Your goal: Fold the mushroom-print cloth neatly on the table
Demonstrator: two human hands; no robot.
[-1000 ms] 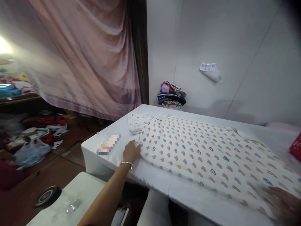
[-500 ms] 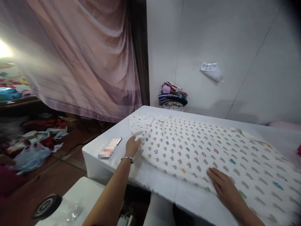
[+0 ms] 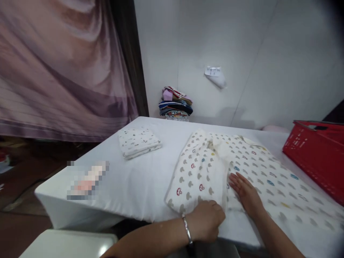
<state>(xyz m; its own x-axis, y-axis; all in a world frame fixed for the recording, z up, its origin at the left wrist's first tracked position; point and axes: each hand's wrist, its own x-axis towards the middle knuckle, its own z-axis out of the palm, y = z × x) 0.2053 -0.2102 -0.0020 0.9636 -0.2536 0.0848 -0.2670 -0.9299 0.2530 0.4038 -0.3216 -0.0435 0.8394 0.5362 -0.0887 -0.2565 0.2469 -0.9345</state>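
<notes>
A white cloth (image 3: pixel 255 179) printed with grey and coloured mushrooms lies on the white-covered table, its left part folded over toward the right. At the front edge of that folded part, my left hand (image 3: pixel 208 220) is closed on the cloth. My right hand (image 3: pixel 245 193) rests on the cloth just right of the fold's edge, fingers stretched out and flat. Farther left sits a folded white cloth (image 3: pixel 139 141) with a small print, apart from both hands.
A red plastic basket (image 3: pixel 317 154) stands at the table's right. Folded clothes (image 3: pixel 176 104) are stacked by the wall at the back. A blurred-out phone (image 3: pixel 87 181) lies at the table's left, near a white stool (image 3: pixel 67 243). A pink curtain (image 3: pixel 61 71) hangs at the left.
My left hand has brought the cloth's left end over to the right, uncovering the folded cloth. The view has turned right, bringing the red basket into sight.
</notes>
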